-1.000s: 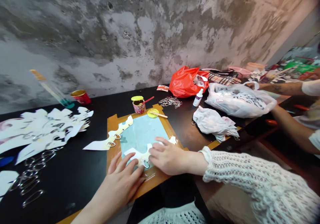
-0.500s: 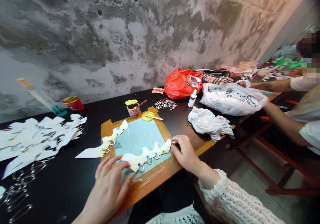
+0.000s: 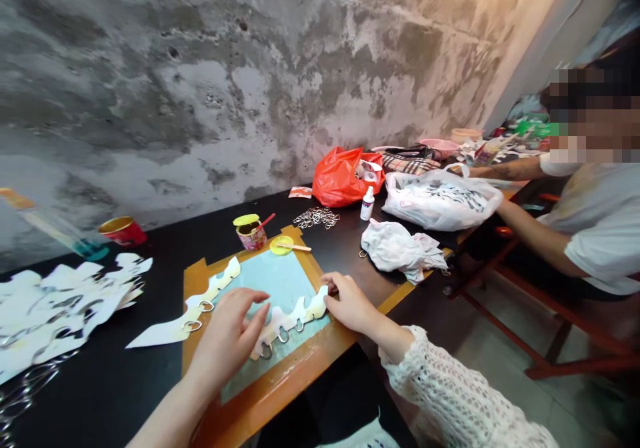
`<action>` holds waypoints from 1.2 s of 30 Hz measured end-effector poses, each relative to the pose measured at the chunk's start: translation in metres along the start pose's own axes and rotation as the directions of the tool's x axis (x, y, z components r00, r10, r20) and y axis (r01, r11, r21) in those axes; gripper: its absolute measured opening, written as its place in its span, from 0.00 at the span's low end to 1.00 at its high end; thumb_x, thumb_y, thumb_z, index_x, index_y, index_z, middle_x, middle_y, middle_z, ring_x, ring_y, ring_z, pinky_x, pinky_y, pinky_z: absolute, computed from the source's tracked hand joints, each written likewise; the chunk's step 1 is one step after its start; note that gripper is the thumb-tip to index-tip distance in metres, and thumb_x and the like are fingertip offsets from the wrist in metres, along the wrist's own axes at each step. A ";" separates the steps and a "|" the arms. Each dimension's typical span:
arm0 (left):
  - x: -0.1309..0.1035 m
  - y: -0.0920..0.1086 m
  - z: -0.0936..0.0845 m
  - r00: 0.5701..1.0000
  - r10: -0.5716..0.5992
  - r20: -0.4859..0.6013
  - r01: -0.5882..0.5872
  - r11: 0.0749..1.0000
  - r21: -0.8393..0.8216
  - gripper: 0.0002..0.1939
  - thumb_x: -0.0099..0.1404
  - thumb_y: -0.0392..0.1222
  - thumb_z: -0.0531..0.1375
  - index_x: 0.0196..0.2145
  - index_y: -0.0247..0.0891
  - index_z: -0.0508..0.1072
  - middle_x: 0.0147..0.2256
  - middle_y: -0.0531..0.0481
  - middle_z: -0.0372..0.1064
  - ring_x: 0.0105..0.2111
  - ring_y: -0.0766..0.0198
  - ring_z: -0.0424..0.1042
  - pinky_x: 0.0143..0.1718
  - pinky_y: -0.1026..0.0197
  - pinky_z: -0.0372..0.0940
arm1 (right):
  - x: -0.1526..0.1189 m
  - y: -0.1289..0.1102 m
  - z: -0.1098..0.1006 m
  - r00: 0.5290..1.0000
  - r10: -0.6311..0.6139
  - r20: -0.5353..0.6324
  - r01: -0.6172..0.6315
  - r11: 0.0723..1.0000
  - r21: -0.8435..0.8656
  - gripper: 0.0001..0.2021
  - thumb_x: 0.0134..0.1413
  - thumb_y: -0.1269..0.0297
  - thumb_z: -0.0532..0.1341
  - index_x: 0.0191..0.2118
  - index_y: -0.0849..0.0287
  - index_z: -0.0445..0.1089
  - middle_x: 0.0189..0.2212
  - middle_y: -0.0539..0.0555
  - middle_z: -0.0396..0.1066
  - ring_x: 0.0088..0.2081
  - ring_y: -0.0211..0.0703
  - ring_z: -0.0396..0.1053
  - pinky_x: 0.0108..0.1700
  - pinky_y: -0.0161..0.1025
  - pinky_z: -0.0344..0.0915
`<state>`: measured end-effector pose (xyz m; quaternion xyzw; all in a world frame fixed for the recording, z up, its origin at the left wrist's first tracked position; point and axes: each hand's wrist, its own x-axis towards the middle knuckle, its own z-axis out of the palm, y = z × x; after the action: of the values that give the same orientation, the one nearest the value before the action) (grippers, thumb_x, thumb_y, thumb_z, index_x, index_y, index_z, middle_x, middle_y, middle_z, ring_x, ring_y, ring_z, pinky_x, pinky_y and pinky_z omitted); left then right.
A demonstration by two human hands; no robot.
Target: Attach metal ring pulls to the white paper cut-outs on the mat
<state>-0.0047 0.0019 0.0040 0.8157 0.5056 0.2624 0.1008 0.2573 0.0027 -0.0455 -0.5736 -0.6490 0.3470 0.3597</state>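
Observation:
A pale blue sheet (image 3: 280,275), edged with brown tape, lies on the black table in front of me. On it is a white, scalloped cut-out strip (image 3: 313,310) with several metal rings along its near edge. My right hand (image 3: 350,299) pinches the strip's far right end. My left hand (image 3: 227,331) hovers over the left end, thumb and fingers apart, hiding part of it; whether it touches the strip I cannot tell. A second such strip (image 3: 173,331) with two rings lies to the left, across the tape.
A pile of white cut-outs (image 3: 60,301) lies left, near a red tin (image 3: 123,230). Beyond the sheet stand an opened tin (image 3: 251,235), a yellow lid (image 3: 281,245), loose metal rings (image 3: 317,217) and a white bottle (image 3: 367,203). A cloth (image 3: 395,248), bags and a co-worker are right.
My left hand has lifted from the strip's left end and shifted over it, its fingers now pointing right. My right hand stays at the right end. The whole view has turned slightly right.

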 end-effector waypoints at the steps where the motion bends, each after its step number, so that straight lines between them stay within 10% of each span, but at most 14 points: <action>1: 0.005 0.000 0.005 0.999 -0.016 0.030 0.017 1.000 -0.026 0.16 0.68 0.53 0.53 0.41 0.41 0.73 0.42 0.45 0.73 0.46 0.52 0.69 0.49 0.50 0.63 | 0.001 0.000 0.002 1.000 0.008 -0.013 -0.007 0.998 0.058 0.21 0.49 0.76 0.58 0.51 0.58 0.68 0.39 0.54 0.71 0.44 0.45 0.67 0.48 0.42 0.66; 14: 0.030 -0.009 0.007 0.960 -0.244 0.136 0.272 0.929 -0.251 0.23 0.64 0.60 0.53 0.46 0.42 0.74 0.50 0.45 0.71 0.53 0.49 0.67 0.57 0.46 0.60 | 0.017 0.003 -0.005 0.997 0.008 0.082 -0.037 0.932 0.362 0.13 0.49 0.72 0.60 0.43 0.59 0.70 0.37 0.53 0.72 0.39 0.42 0.71 0.43 0.40 0.67; 25: 0.030 -0.008 0.021 0.966 -0.218 0.140 0.251 0.921 -0.297 0.23 0.63 0.59 0.54 0.46 0.42 0.75 0.50 0.44 0.72 0.52 0.50 0.69 0.56 0.47 0.62 | 0.020 -0.009 -0.005 0.973 -0.045 0.226 -0.075 0.866 0.495 0.16 0.43 0.76 0.58 0.41 0.58 0.68 0.34 0.49 0.69 0.34 0.38 0.69 0.37 0.35 0.64; 36: 0.036 0.005 0.026 0.884 -0.155 0.442 0.355 0.838 -0.415 0.28 0.60 0.52 0.57 0.56 0.39 0.70 0.56 0.41 0.70 0.52 0.51 0.71 0.54 0.52 0.64 | 0.020 -0.024 -0.001 0.924 -0.133 0.359 -0.144 0.748 0.647 0.13 0.46 0.69 0.64 0.39 0.57 0.64 0.31 0.47 0.68 0.37 0.42 0.75 0.38 0.37 0.65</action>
<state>0.0251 0.0337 -0.0038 0.7232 0.4991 0.1963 0.4352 0.2444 0.0206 -0.0228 -0.3312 -0.5387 0.6606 0.4046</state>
